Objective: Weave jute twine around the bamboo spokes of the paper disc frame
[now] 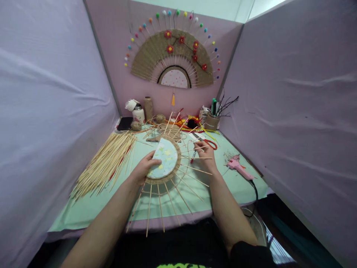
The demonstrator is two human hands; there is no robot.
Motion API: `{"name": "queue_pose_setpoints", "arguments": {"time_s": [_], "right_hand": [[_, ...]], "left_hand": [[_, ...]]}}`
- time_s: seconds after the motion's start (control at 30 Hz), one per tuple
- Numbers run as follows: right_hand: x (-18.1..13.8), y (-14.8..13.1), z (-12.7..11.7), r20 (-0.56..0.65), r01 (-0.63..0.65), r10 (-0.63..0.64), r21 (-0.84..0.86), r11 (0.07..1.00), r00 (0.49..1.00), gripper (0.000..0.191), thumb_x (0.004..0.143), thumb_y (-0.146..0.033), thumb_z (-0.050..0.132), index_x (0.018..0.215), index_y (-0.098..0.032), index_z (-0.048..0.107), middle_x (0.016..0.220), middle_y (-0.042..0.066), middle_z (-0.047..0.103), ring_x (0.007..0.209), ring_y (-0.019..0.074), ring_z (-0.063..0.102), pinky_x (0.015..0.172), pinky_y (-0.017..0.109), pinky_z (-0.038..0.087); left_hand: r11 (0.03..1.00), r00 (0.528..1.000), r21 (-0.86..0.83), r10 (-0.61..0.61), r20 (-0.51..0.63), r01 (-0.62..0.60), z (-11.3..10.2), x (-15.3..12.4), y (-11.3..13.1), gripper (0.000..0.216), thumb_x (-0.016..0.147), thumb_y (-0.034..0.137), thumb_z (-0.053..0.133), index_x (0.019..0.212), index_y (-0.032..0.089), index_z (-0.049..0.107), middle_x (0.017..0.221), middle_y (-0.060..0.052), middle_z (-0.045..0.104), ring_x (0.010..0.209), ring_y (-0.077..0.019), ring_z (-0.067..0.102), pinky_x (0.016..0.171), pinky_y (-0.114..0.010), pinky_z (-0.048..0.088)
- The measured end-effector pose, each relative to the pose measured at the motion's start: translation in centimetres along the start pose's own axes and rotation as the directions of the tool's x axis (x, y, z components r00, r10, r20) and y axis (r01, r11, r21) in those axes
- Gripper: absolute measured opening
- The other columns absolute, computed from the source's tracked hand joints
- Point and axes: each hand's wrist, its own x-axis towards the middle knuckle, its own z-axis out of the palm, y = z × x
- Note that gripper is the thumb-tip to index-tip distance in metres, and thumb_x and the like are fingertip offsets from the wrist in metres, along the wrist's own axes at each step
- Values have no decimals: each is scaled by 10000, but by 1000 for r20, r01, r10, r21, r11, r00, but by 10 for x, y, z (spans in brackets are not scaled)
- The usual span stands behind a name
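My left hand (146, 167) grips the straight edge of a half-round fan frame (166, 156), thumb on its pale blue floral cloth face. A braided twine border (156, 181) runs round the curve. Thin wooden sticks (176, 188) fan outward from that border, and a strand of twine (182, 172) crosses several of them. At the right side of the frame, my right hand (204, 150) is closed in a pinch among the sticks, apparently on the twine; the fingertips partly hide it. Red-handled scissors (211, 143) lie just behind this hand, and a red-tipped pen (193, 157) lies beside it.
A heap of loose sticks (107, 160) covers the table's left side. On the right lies a pink glue gun (240, 167) with its cord over the edge. Twine balls (160, 118), a bottle (138, 114) and a pen holder (212, 121) stand behind. A finished fan (156, 48) hangs on the back wall.
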Motion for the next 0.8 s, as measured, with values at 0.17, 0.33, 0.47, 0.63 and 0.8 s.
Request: {"name": "queue_pose_setpoints", "arguments": {"time_s": [0.17,0.33,0.47,0.63,0.8], "right_hand": [[-2,-3,1,88,-11,14,-32,999,996,277,734,-425,620,836,-171,668,745,51,668,718,201,618,729,347,465],[-6,-7,-2,186,-53,67,-82,995,980,274,746,-407,620,874,-172,680,796,61,696,761,206,636,746,354,484],[-18,-13,-17,278,-1,59,-204,979,959,259,771,-373,611,927,-184,695,934,71,720,891,224,657,852,386,486],[-35,-20,-79,340,126,46,-466,876,939,391,756,-367,641,1122,-234,672,1220,88,657,1153,267,581,1006,427,418],[-35,-15,-167,-112,-176,144,-797,578,983,457,796,-389,543,1170,-148,650,1148,172,679,1038,312,635,862,409,479]], "left_hand": [[988,995,-154,-1,102,17,-8,1,1,760,641,105,639,1374,136,445,1039,-134,729,808,-258,722,665,-314,583],[966,966,-255,22,259,47,-14,1,3,810,669,71,563,1447,157,353,1172,-145,685,988,-293,691,834,-399,572],[958,942,-281,45,332,53,-17,-1,6,801,675,70,536,1452,123,346,1205,-159,667,1055,-317,662,900,-430,547],[966,942,-252,33,335,56,-21,-2,9,790,697,68,522,1461,117,330,1209,-162,664,1036,-313,671,901,-431,548],[970,941,-236,30,338,54,-23,-2,9,788,699,62,539,1459,123,340,1206,-162,666,1030,-304,675,891,-406,555]]}}
